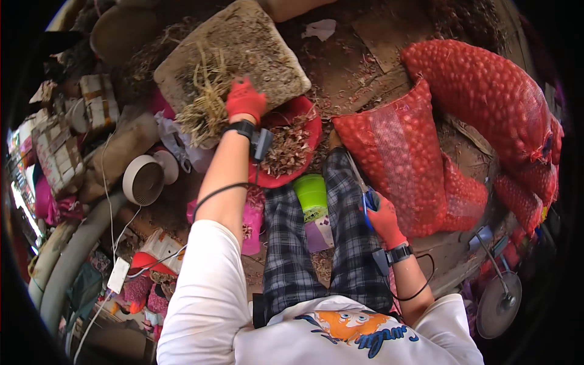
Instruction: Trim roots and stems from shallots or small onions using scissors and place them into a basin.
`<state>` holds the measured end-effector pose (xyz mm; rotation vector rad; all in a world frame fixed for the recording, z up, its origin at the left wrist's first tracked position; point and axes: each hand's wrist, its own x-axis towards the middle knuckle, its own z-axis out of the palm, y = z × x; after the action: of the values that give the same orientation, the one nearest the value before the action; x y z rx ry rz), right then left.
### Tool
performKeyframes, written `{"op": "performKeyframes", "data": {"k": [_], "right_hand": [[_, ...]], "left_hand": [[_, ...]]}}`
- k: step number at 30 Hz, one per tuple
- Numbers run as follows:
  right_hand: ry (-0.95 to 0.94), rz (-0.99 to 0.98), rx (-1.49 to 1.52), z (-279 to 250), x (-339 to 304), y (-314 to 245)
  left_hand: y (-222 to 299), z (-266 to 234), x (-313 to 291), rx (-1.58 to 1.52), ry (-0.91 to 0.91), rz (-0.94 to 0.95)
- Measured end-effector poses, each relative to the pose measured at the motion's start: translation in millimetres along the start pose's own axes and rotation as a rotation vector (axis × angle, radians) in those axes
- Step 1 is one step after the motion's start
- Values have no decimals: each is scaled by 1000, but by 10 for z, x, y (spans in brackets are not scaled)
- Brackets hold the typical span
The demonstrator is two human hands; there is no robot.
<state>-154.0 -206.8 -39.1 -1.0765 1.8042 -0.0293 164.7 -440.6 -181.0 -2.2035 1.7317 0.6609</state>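
My left hand (246, 101), in a red glove, is at the right edge of a heap of dried, straw-coloured stalks (210, 100). Its fingers are bent and closed on some of the stalks; the fingertips are partly hidden. The stalks lie on a worn, dirt-covered slab (267, 55). My right hand (385, 222), also red-gloved, is closed on the blue handles of a pair of scissors (368, 199) beside my right knee. The blades point away from me, along a red mesh sack. Below my left hand a red basin (313, 131) holds dry, brownish scraps (286, 146).
Red mesh sacks (395, 158) full of small round bulbs stand at the right, with a larger sack (480, 91) behind. Between my legs are a green container (311, 196) and a pink one (251, 222) beside it. A white fan-like device (144, 180) and cables lie left.
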Motion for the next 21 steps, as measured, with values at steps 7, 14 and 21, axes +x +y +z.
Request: {"op": "performKeyframes", "data": {"k": [7,14,21], "right_hand": [[27,270,258,-154,146,689],[-15,170,255,-300,336,137],[40,35,317,-242,497,-186]], "left_hand": [[-198,309,452,198,-21,-168],[-528,-634,356,-661,147,175],[-623,-1210,-217,-1360,269,185]]}}
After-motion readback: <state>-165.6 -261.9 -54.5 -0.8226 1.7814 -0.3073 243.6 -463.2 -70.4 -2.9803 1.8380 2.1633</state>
